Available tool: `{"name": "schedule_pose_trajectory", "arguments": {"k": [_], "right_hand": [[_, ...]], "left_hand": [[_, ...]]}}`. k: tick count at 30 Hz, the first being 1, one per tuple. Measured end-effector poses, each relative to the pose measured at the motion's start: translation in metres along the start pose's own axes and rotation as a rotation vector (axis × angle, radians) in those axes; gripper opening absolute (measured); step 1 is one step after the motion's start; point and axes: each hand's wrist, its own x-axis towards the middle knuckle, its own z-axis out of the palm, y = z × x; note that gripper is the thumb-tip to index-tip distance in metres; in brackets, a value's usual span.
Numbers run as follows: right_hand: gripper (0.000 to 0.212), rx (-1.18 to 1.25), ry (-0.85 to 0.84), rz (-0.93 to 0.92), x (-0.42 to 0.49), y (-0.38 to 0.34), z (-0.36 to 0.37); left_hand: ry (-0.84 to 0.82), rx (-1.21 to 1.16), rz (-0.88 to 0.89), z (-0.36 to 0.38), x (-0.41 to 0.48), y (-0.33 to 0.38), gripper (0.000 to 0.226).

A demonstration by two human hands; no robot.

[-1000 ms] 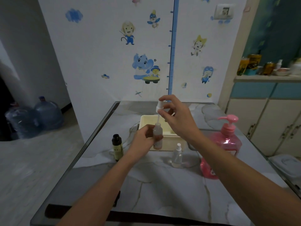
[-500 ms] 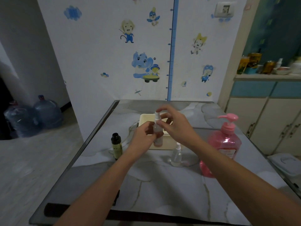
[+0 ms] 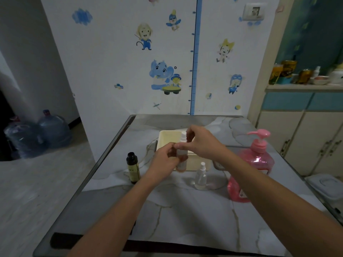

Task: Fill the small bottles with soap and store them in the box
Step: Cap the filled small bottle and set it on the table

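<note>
- left hand [image 3: 165, 160] is curled round the body of a small clear bottle [image 3: 181, 162], holding it upright just above the table [image 3: 185, 216].
- right hand [image 3: 202, 143] comes in from the right, and its thumb and fingers pinch the white spray cap [image 3: 183, 136] on the bottle's neck. the other fingers are bent loosely over it.
- whether the cap is seated tight i cannot tell.
- the bottle shows a pale orange-pink fill below the left hand's fingers. the fingers hide the level above that.
- a cream box [image 3: 168, 138] sits open-topped just behind both hands. the hands cover most of its inside, so i cannot tell what is in it.
- a second bottle [image 3: 200, 178], clear with a white spray top, stands on the table below the right wrist, near the box's front wall. its fill is too faint to judge.
- the pump bottle [image 3: 258, 164] stands to the right of the right forearm. it is see-through, with a pink pump head, and pink soap fills most of its body.
- a dark bottle [image 3: 132, 167] with a black cap stands left of the left hand, apart from it. its contents do not show.
- a white lid [image 3: 326, 186] lies far to the right of the right arm, past the table's edge.
</note>
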Motion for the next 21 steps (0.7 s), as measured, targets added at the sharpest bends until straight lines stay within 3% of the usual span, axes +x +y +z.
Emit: {"name": "schedule_pose_trajectory", "arguments": {"k": [3, 6, 9, 13, 15, 18, 21], "right_hand": [[0.05, 0.008, -0.12, -0.037, 0.002, -0.004, -0.016], [0.027, -0.062, -0.173, -0.168, 0.005, -0.011, -0.028], [0.016, -0.213, -0.17, -0.161, 0.008, -0.017, -0.028], [0.047, -0.479, -0.152, -0.074, 0.011, -0.024, -0.021], [0.054, -0.445, -0.206, -0.062, 0.01, -0.026, -0.025], [0.041, -0.387, -0.341, -0.12, 0.008, -0.029, -0.036], [0.03, -0.482, -0.311, -0.123, 0.01, -0.032, -0.031]], "left_hand": [[-0.008, -0.015, -0.017, -0.002, 0.001, -0.001, 0.026], [-0.032, 0.021, -0.029, -0.003, 0.004, -0.001, 0.026], [-0.027, 0.072, -0.01, -0.001, 0.004, -0.002, 0.025], [-0.013, 0.07, 0.013, 0.004, 0.0, -0.004, 0.031], [-0.029, 0.055, 0.015, 0.004, -0.001, -0.005, 0.037], [-0.025, 0.096, 0.006, 0.0, 0.0, -0.004, 0.027], [-0.017, 0.105, 0.012, 0.001, 0.0, -0.002, 0.028]]}}
